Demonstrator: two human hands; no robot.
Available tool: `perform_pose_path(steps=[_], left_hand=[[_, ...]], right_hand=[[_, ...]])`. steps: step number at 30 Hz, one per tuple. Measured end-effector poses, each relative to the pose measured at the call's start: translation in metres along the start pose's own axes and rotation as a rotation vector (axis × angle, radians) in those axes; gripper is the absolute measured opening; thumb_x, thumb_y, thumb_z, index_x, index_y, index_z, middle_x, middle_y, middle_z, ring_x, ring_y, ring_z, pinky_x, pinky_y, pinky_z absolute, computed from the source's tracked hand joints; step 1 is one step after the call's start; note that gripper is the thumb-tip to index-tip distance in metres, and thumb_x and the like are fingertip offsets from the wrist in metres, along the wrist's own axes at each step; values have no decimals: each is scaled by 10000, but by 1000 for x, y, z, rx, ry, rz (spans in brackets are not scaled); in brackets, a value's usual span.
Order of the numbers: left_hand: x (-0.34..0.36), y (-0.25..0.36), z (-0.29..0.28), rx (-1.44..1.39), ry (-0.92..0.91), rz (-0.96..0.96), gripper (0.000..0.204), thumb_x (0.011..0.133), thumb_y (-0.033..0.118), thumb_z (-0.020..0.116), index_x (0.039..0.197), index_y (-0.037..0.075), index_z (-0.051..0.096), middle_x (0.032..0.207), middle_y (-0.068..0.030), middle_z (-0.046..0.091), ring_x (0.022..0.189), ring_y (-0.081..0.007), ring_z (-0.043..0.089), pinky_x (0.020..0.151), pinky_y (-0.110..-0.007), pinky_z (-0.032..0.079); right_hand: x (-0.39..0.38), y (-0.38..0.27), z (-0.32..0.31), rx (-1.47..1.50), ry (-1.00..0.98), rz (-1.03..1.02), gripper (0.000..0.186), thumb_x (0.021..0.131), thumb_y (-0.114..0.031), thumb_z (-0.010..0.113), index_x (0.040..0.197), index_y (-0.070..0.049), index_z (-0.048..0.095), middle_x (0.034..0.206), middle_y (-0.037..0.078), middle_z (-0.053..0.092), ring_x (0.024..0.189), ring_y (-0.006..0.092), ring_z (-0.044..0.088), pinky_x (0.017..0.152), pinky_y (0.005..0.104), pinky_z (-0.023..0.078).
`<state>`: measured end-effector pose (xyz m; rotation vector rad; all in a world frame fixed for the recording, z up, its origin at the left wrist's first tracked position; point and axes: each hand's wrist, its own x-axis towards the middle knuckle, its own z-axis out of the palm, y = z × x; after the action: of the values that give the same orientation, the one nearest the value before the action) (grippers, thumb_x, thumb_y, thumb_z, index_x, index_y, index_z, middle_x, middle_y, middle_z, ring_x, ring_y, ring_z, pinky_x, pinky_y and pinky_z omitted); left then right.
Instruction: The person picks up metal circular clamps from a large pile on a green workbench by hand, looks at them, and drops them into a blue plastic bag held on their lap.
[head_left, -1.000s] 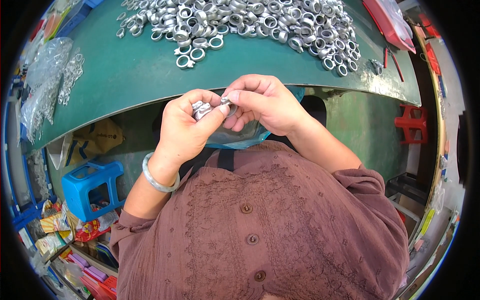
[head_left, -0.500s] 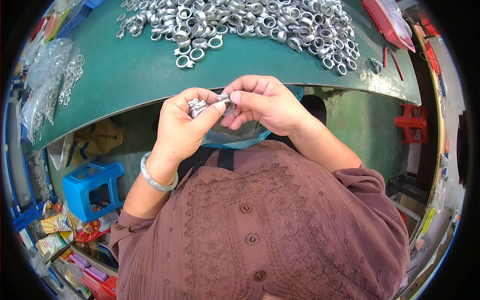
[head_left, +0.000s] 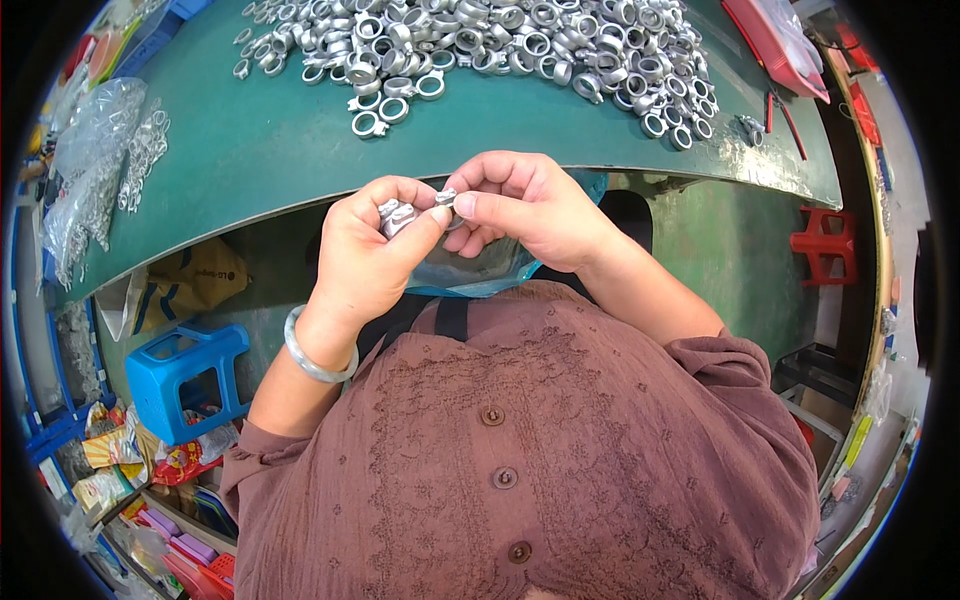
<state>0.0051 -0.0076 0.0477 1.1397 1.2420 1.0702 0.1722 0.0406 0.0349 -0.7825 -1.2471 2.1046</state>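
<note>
Both hands meet above my lap, just before the table's near edge. Several silver metal ring clamps point(head_left: 398, 217) sit in my left hand point(head_left: 365, 240), its fingers curled round them. Another ring clamp point(head_left: 447, 200) is pinched between the two hands, with the left thumb against its side. My right hand point(head_left: 525, 205) grips that clamp by thumb and forefinger, its other fingers curled below. The fingers hide most of this clamp. Ahead on the green table point(head_left: 270, 165) lies a wide heap of similar ring clamps point(head_left: 500, 40).
An open blue-rimmed plastic bag point(head_left: 480, 280) is below my hands. At left lie clear bags of small parts point(head_left: 95, 150); a blue stool point(head_left: 185, 380) stands lower. To the right are a red tray point(head_left: 775, 45), a red-handled tool point(head_left: 790, 125) and a red stool point(head_left: 825, 245).
The clamp between my hands has turned, so its round opening no longer faces up. My right thumb and fingers have shifted slightly left over it. The heap has not changed.
</note>
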Motion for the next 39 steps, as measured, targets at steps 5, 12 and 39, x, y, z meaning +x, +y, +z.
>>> perform_pose_path(steps=[5,12,39], left_hand=[[-2,-2,2,85,5,48,89,766,55,617,829,3,582,640,54,510,544,7,412,472,-143,308],[-4,-1,1,113,7,88,88,763,28,613,841,5,579,660,55,503,567,6,410,494,-137,307],[-7,-6,-3,-292,-47,-123,156,804,63,560,942,-7,579,696,-21,568,518,-36,474,428,-136,325]], right_hand=[[0,0,1,-78,3,-17,161,813,-135,576,880,12,569,777,69,607,636,112,578,571,220,481],[-2,2,-2,-27,-16,-32,156,828,-114,551,918,11,572,785,72,613,663,113,583,624,229,483],[1,13,-5,-249,52,-444,93,701,-1,654,783,-13,613,966,80,569,787,112,565,709,237,458]])
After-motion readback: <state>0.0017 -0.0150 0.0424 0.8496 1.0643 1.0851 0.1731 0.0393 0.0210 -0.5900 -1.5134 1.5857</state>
